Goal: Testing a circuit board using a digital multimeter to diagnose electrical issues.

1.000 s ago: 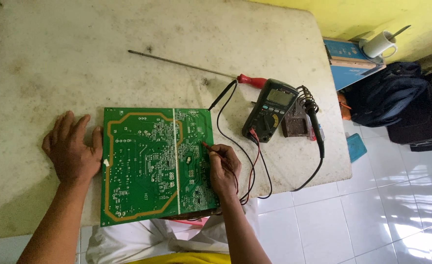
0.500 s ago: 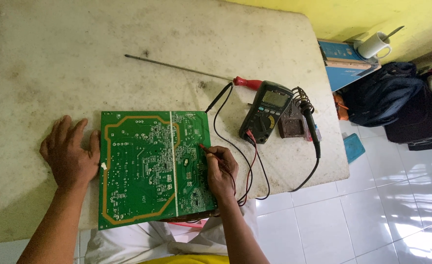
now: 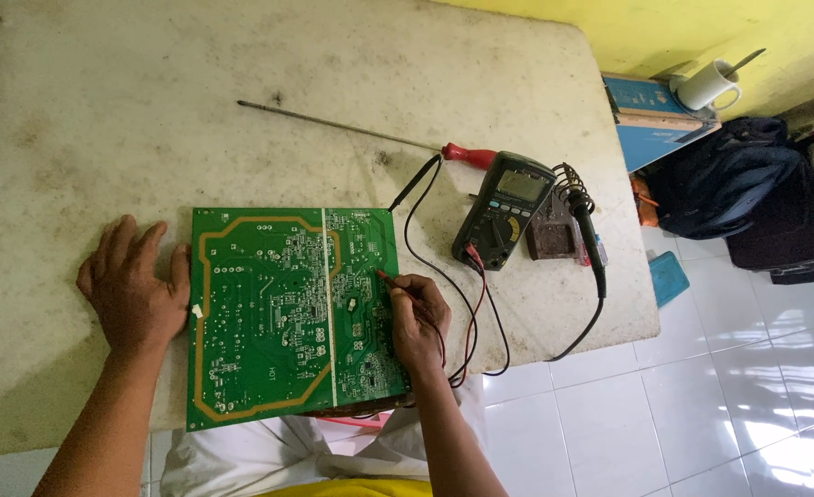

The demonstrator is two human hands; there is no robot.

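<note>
Left hand [image 3: 135,293] is lying open and flat at frame's lower left, steadying the green rectangular circuit board [image 3: 287,313]; right hand [image 3: 418,317] is pinching a red probe [image 3: 390,279] onto it. Farther up, a dark multimeter [image 3: 503,209] and a red-handled screwdriver [image 3: 370,133] are lying on the pale table [image 3: 149,110].

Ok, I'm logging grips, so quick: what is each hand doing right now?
Left hand: open, flat on the table, touching the edge of the circuit board.
Right hand: closed on a red test probe, its tip on the board.

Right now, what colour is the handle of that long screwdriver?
Red: the screwdriver handle shows best in the head view.
</note>
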